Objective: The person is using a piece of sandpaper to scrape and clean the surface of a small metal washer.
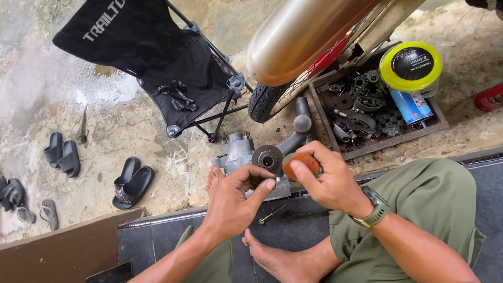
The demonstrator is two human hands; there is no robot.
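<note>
Right hand (327, 181) fingers gripping orange handle (301, 163), left hand (236, 196) fingers pinching small metal ring (276, 181) — both touching grey engine casing (246, 154)

Outdoor home repair spot, informal workshop on a rough stained concrete yard (157, 157). Motorbike wheel (267, 99) and exhaust pipe (298, 36) far centre, wooden tray of greasy spare parts (367, 112) far right, grey engine part (238, 152) on ground. Folding camp chair (173, 68) and scattered sandals (131, 181) left.
</note>
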